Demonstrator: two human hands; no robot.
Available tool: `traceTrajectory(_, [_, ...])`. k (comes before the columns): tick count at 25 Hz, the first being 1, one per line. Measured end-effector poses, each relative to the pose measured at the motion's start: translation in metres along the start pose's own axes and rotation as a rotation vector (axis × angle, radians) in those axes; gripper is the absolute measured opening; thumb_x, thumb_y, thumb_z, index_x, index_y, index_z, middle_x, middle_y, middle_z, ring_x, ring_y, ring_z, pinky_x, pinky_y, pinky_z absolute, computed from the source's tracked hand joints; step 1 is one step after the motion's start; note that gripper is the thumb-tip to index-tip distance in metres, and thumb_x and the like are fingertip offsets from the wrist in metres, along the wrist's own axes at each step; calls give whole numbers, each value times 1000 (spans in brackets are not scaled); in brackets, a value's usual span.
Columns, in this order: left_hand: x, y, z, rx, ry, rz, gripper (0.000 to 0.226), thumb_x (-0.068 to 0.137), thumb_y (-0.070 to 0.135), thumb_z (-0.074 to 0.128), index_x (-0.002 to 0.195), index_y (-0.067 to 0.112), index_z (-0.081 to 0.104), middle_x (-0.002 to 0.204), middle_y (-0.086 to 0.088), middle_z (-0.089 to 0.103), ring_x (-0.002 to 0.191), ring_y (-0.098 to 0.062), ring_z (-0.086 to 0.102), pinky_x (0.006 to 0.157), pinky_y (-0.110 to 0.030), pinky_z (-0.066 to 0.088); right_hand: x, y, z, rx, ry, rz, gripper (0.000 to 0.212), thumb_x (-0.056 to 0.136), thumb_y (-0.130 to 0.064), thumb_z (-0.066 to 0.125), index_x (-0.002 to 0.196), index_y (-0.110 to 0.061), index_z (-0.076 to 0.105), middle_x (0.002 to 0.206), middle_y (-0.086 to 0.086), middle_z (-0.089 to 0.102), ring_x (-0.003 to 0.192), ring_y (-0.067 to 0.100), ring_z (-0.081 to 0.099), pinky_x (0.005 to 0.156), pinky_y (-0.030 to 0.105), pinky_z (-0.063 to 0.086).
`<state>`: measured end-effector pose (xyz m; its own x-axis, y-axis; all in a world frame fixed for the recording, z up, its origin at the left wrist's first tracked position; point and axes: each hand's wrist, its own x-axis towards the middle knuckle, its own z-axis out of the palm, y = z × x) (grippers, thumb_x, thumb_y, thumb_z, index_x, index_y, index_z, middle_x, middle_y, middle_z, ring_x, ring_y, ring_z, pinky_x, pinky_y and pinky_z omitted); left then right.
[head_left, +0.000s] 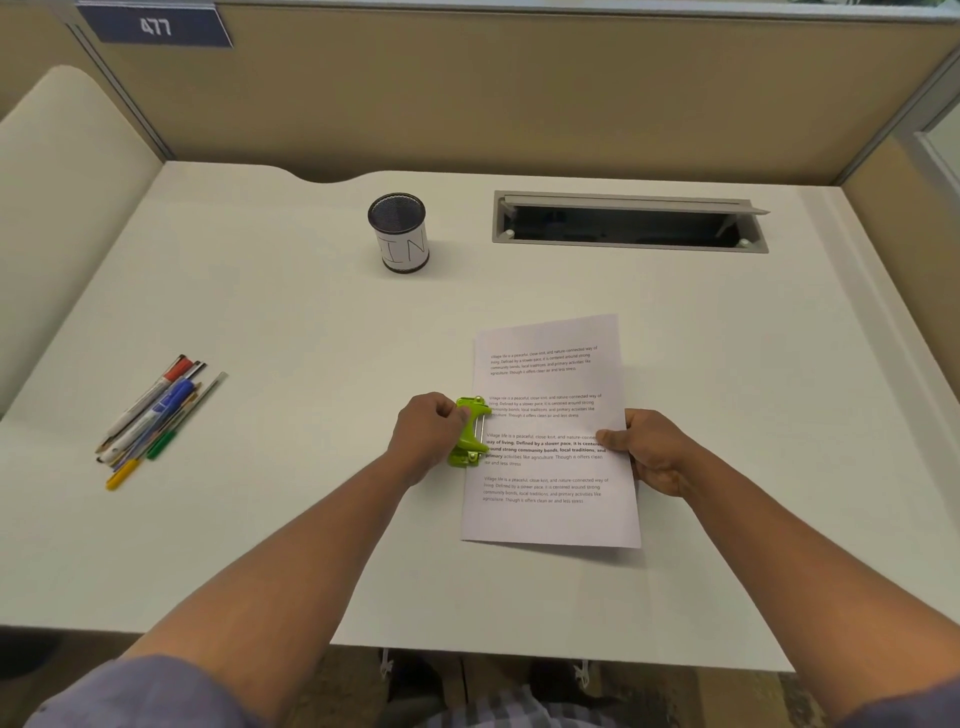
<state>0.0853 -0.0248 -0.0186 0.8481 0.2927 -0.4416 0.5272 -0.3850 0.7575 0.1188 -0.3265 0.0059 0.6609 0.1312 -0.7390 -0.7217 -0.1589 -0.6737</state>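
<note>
Green punch (470, 432) and paper (550, 431) in hands (428, 434)

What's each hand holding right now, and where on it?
Left hand grips the green hole punch by its left side. Right hand pinches the printed sheet at its right edge, thumb on top.

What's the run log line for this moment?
left hand grips green hole punch | right hand pinches printed sheet | punch at sheet's left edge
</note>
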Motion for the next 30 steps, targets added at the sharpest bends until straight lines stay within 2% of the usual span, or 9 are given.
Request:
traceTrajectory(2, [0,0,0,-5,-1,-1,26,91,33,68,88,7,67,75,-2,63,65,-21,54,65,-35,50,0,0,-2,0,0,2,22,98,3,58,118,-2,65,113,16,74,93,33,73,75,44,61])
traceTrajectory(7, [2,-1,0,-12,-2,-4,27,91,34,68,86,8,66,75,-2,63,66,-21,54,67,-38,53,1,1,1,22,4,3,22,98,3,58,118,-3,65,113,16,74,95,34,72,81,47,60])
traceTrajectory(14, [1,2,0,0,-16,-13,29,91,34,68,88,5,67,75,-4,63,66,-22,54,64,-35,50,2,2,2,10,6,4,26,98,3,58,123,-2,63,117,18,73,99,36,72,84,49,59])
traceTrajectory(16, [3,5,-1,9,-31,-39,30,89,34,68,88,4,67,76,-5,63,67,-23,55,68,-38,56,2,2,2,5,5,3,27,98,3,58,123,-1,63,117,18,73,100,36,72,84,50,59])
traceTrajectory(18, [7,9,-3,12,-55,-79,28,87,32,68,87,4,66,81,-8,65,71,-24,60,77,-46,62,1,2,2,3,7,2,26,98,3,58,123,-1,63,116,18,73,99,36,72,81,48,60])
traceTrajectory(21, [8,18,-5,19,-101,-117,16,83,23,69,83,10,61,87,-12,64,74,-25,63,77,-52,63,-1,1,3,-2,6,2,25,98,3,58,122,-2,63,115,16,74,97,34,72,80,46,60])
traceTrajectory(25, [5,30,-8,15,-147,-171,37,75,22,86,83,14,51,93,-10,62,81,-27,67,71,-44,64,-3,-1,4,-1,12,-6,23,98,3,58,119,-3,64,111,14,75,93,32,73,79,46,60])
traceTrajectory(28, [7,41,-11,42,-196,-214,42,76,16,89,88,11,49,92,-12,61,72,-24,67,54,-33,59,-3,-1,4,-8,8,-3,23,98,3,57,120,-3,64,111,14,75,92,32,73,76,44,60])
traceTrajectory(30, [13,47,-12,118,-232,-233,43,75,18,89,93,9,51,90,-12,63,71,-22,65,55,-32,58,-2,-1,4,-8,7,0,24,98,3,57,120,-3,64,111,15,75,90,31,74,74,44,60])
